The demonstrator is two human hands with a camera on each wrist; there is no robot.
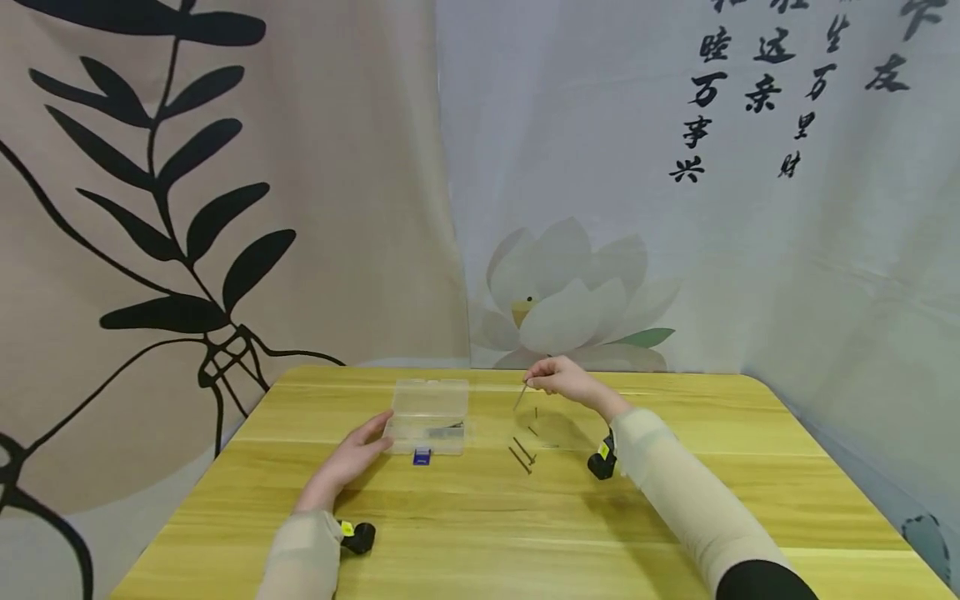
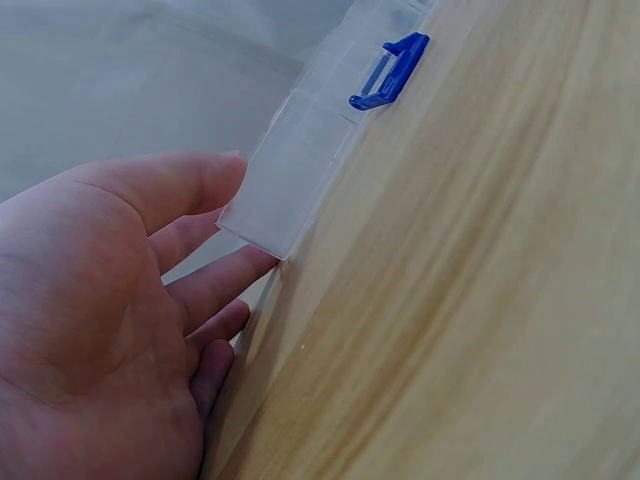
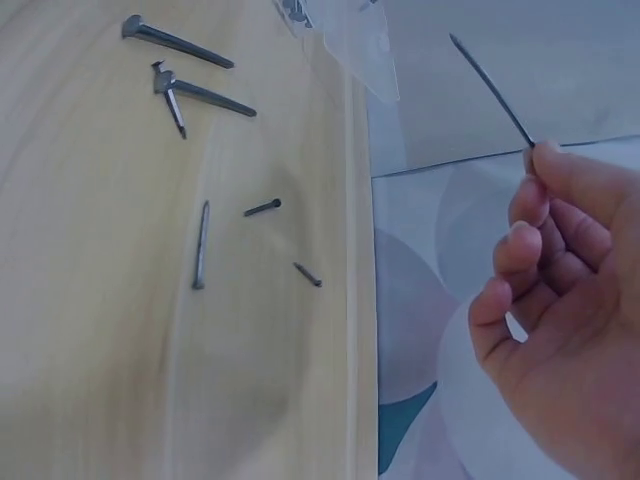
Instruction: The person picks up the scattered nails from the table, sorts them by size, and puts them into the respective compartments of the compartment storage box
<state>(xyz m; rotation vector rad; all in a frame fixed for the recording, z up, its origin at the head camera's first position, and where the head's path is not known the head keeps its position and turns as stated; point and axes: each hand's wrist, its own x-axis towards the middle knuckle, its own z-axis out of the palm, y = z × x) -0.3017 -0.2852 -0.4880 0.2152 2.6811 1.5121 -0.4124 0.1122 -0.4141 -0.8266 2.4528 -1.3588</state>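
Observation:
A clear plastic box (image 1: 405, 435) stands on the table with its lid (image 1: 431, 398) raised at the back and a blue latch (image 1: 422, 457) at the front. My left hand (image 1: 352, 461) holds the box's left end, thumb at the near corner and fingers behind and below, as the left wrist view shows. Some grey nails lie inside the box. Above the table, to the right of the box, my right hand (image 1: 566, 383) pinches a thin nail (image 3: 490, 88) by one end between thumb and fingertips. Its other fingers are curled loosely.
Several loose nails lie between the box and my right arm: two thick ones (image 3: 182, 43) with a smaller one by them, and thinner ones such as this nail (image 3: 202, 245). The wooden table (image 1: 480, 533) ends at a printed curtain (image 1: 360, 208) behind.

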